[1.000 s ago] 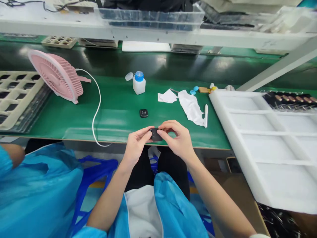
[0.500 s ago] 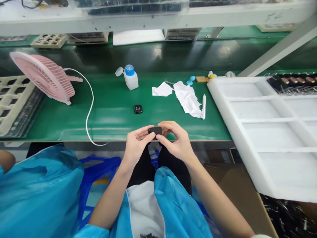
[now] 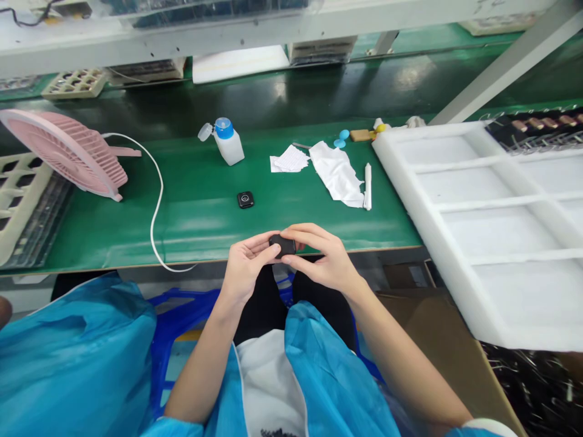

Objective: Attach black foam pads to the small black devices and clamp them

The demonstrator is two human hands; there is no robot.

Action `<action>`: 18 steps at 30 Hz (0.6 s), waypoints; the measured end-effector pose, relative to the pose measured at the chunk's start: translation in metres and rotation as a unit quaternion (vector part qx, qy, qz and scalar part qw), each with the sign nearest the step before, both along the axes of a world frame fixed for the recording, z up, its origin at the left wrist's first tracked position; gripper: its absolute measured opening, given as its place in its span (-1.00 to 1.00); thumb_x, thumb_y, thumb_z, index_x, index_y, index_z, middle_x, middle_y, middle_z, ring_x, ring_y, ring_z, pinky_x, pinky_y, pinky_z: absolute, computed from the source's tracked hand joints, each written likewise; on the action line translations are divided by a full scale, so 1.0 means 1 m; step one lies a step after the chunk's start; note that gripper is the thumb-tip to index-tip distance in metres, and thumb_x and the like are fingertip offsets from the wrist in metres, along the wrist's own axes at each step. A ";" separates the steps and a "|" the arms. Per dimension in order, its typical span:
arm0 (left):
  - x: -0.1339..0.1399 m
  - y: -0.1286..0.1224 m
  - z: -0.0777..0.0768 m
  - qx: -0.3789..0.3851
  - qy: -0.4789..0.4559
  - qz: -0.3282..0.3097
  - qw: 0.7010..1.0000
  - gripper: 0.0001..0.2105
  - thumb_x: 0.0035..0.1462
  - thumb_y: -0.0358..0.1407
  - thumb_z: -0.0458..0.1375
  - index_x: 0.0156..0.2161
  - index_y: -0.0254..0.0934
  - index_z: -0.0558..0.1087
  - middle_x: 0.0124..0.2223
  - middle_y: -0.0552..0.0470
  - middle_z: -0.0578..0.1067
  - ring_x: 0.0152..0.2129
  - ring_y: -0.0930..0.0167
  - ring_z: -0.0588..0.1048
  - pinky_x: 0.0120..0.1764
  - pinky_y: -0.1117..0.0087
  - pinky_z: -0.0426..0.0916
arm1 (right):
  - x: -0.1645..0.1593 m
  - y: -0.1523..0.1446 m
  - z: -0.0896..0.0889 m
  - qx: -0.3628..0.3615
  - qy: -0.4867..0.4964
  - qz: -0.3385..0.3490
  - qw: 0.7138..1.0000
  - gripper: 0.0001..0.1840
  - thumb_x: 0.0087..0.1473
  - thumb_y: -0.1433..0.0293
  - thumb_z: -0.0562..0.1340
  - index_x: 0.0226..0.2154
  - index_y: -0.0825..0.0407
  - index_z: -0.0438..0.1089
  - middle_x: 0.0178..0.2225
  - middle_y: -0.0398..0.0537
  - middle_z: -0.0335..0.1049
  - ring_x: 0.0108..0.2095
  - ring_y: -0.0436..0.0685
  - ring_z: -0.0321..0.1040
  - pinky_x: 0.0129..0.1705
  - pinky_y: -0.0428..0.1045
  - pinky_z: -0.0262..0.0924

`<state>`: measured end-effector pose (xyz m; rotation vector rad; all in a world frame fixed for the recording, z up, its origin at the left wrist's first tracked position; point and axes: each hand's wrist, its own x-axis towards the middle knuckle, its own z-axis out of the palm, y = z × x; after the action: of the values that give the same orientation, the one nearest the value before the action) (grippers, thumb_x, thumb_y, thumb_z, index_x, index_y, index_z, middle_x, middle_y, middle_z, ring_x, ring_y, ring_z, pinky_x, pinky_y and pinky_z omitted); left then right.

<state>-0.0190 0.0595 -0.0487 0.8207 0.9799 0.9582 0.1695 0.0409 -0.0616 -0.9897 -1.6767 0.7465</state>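
At the near edge of the bench, a black smartwatch case (image 3: 283, 246) with no strap is between my two hands. My left hand (image 3: 246, 264) pinches its left side, the thumb lying across the face turned up to me. Around its right side curve the fingers of my right hand (image 3: 325, 255), with the thumb at the lower edge. Another black smartwatch case (image 3: 245, 199) lies on the green mat just beyond, its round sensor facing up.
Behind stands a white bottle (image 3: 230, 149) with its blue cap flipped up. Paper slips (image 3: 291, 159) and a white cloth (image 3: 337, 173) lie to the right, beside a white foam tray (image 3: 455, 206). A pink fan (image 3: 68, 152) with a white cable (image 3: 157, 206) is left. A co-worker's blue sleeve (image 3: 77, 352) shows lower left.
The view has shifted slightly, so the bench things sit further left. My right fingers have straightened somewhat and reach over the case's far edge; both hands keep hold of it.
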 end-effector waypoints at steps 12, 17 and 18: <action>0.007 -0.001 0.006 0.016 0.023 0.016 0.999 -0.52 -0.15 -0.13 0.55 -0.11 -0.32 0.68 -0.15 -0.18 0.69 -0.16 0.04 0.68 -0.15 0.11 0.66 | -0.013 -0.006 -0.004 -0.181 0.155 -0.071 0.969 -0.69 0.14 0.20 0.43 -0.08 -0.06 0.60 -0.23 -0.05 0.55 -0.36 0.10 0.48 -0.28 0.02 0.46; 0.005 -0.001 0.007 0.024 0.031 0.011 0.999 -0.53 -0.13 -0.13 0.54 -0.09 -0.31 0.68 -0.15 -0.19 0.69 -0.14 0.03 0.67 -0.13 0.09 0.65 | -0.015 -0.005 -0.002 -0.202 0.191 -0.069 0.958 -0.69 0.06 0.17 0.48 -0.16 -0.05 0.62 -0.19 -0.04 0.57 -0.36 0.11 0.50 -0.31 0.01 0.47; 0.005 -0.001 0.008 0.026 0.032 0.011 0.999 -0.53 -0.12 -0.14 0.54 -0.09 -0.31 0.68 -0.14 -0.19 0.69 -0.14 0.03 0.67 -0.12 0.09 0.65 | -0.016 -0.005 -0.001 -0.205 0.196 -0.068 0.957 -0.69 0.05 0.16 0.49 -0.16 -0.06 0.62 -0.19 -0.04 0.58 -0.36 0.11 0.50 -0.31 0.01 0.47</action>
<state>-0.0143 0.0585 -0.0411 0.8894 1.0238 0.9839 0.1539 0.0359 -0.0631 -1.1372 -1.1202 1.1433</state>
